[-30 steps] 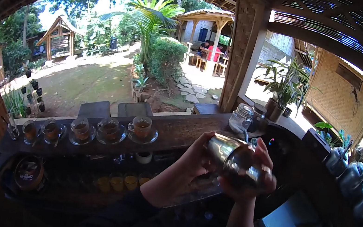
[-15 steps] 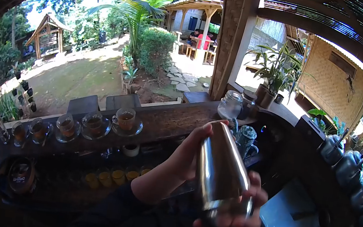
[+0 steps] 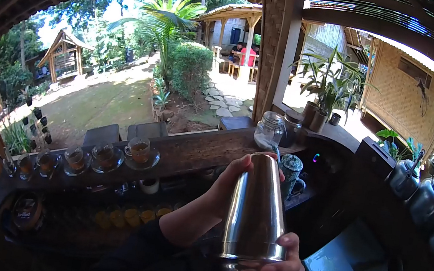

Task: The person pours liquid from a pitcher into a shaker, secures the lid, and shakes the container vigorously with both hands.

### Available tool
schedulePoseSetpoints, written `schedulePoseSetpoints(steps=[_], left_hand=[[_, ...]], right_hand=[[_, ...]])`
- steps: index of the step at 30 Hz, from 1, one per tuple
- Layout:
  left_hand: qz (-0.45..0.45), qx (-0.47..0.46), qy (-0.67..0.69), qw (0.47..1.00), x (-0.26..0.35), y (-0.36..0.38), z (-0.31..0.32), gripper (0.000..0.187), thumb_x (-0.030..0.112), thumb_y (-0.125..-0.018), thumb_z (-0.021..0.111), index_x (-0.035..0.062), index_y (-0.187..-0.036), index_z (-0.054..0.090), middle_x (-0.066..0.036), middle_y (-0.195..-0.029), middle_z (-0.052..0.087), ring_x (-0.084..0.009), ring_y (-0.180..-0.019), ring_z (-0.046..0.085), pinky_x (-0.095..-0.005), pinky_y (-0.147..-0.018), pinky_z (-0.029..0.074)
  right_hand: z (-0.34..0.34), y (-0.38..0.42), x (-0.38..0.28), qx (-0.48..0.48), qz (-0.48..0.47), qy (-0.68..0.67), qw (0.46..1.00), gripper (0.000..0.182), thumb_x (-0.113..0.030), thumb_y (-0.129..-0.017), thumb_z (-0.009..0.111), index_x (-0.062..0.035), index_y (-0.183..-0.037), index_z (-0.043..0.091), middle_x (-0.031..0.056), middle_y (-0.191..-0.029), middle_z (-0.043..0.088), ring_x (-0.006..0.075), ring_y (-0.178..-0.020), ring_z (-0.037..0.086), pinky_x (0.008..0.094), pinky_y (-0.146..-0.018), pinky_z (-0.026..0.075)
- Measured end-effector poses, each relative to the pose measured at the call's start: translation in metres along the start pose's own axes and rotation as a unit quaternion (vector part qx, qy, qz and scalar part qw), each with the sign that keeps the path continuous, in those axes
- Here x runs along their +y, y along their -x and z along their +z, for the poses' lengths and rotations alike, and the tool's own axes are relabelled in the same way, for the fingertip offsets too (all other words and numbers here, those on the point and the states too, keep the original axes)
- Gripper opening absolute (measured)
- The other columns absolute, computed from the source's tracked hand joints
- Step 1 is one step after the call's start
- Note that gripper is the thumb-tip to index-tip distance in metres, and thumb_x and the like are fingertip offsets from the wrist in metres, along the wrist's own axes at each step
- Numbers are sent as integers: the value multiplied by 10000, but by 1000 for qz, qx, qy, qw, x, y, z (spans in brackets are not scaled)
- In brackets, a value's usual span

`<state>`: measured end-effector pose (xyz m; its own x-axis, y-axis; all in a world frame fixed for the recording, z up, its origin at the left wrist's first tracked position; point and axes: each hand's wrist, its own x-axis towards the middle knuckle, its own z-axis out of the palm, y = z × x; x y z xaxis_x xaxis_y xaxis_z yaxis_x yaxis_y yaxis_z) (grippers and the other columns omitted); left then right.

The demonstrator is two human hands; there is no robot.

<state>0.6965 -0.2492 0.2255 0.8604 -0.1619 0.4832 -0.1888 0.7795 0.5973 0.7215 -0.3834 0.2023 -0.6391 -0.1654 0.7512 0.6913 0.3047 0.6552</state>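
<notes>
A shiny metal shaker [image 3: 255, 214] is held between both hands, tilted, with its broad flat end pointing up and away. My left hand [image 3: 220, 186] wraps round its far end from the left, the thumb on the near side. Around the lower, stepped part near the bottom of the view are the fingers of my right hand [image 3: 279, 265]. Just beyond the shaker stand a speckled green mug [image 3: 289, 174] and a glass jar [image 3: 270, 129] with white contents.
Glass cups of brown drink [image 3: 139, 150] on saucers line the wooden counter [image 3: 197, 152]. Below are glasses with yellow contents [image 3: 132, 216]. Metal kettles [image 3: 425, 200] stand at the right, above a wet sink [image 3: 340, 266]. People [image 3: 247, 56] sit outside under a shelter.
The shaker has swung to a more upright angle and slightly left, with both hands still around it. The camera view has shifted a little.
</notes>
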Motion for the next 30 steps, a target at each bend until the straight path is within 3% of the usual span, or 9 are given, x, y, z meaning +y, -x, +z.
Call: schedulePoseSetpoints(steps=[6,9,12,15,17,18,20,28,30], left_hand=[[-76,302,-33,950,-43,-22,-67,573,545,-876,441,78,-1204,494,-111,-1132,579,-275,-1040,566,-427,-912,442],[-78,129,69,986,-39,-34,-75,585,528,-874,467,78,-1248,460,-128,-1129,576,-279,-1059,561,-424,-908,449],[1,22,-1,1000,-18,-37,-26,618,484,-864,527,81,-1313,390,-153,-1128,562,-270,-1062,559,-404,-857,484],[30,114,-30,993,-30,-48,-31,615,500,-864,518,76,-1296,406,-152,-1140,558,-276,-1031,577,-415,-867,478],[-10,184,61,981,-46,-52,-87,505,466,-888,490,107,-1242,453,-167,-1147,551,-294,-1100,534,-483,-928,433],[-46,277,-206,937,-54,-47,-84,467,446,-893,493,101,-1207,489,-150,-1153,563,-284,-1070,548,-455,-931,430],[-13,281,117,952,-68,-42,-121,487,448,-885,501,105,-1228,463,-156,-1122,570,-283,-1038,567,-447,-899,458],[45,66,-41,996,-43,-61,-43,634,479,-851,545,80,-1312,375,-125,-1129,540,-232,-1032,563,-382,-920,437],[32,205,8,978,-53,-70,-50,598,504,-857,518,98,-1286,424,-95,-1088,570,-206,-994,579,-364,-864,462]], right_hand=[[-15,58,62,113,483,-35,868,684,-103,-716,686,-159,-1289,316,199,-1161,498,322,-1102,499,498,-904,418],[-27,46,65,77,240,-20,967,779,-138,-697,759,-263,-1300,281,162,-1190,480,365,-1091,500,530,-903,418],[-45,28,41,0,52,-26,998,670,-183,-698,773,-423,-1211,414,-118,-1135,493,292,-1100,480,550,-910,414],[-21,51,55,206,103,-88,969,692,-178,-722,745,-434,-1246,373,-87,-1173,481,305,-1186,395,570,-934,383],[-31,90,90,129,211,-87,965,773,-272,-724,764,-312,-1312,264,129,-1260,428,390,-1155,440,533,-947,393],[-32,109,93,101,351,-61,929,727,-228,-756,718,-215,-1307,243,208,-1227,450,378,-1131,469,504,-934,399],[-32,119,95,107,495,-86,858,758,-154,-704,727,-164,-1297,255,230,-1257,427,373,-1124,483,521,-945,384],[-52,81,64,176,50,-132,974,644,-172,-666,783,-447,-1163,478,-71,-1218,430,292,-1161,374,565,-945,384],[-54,81,72,138,259,-159,943,695,-316,-735,742,-390,-1282,319,15,-1260,455,362,-1161,412,584,-940,379]])
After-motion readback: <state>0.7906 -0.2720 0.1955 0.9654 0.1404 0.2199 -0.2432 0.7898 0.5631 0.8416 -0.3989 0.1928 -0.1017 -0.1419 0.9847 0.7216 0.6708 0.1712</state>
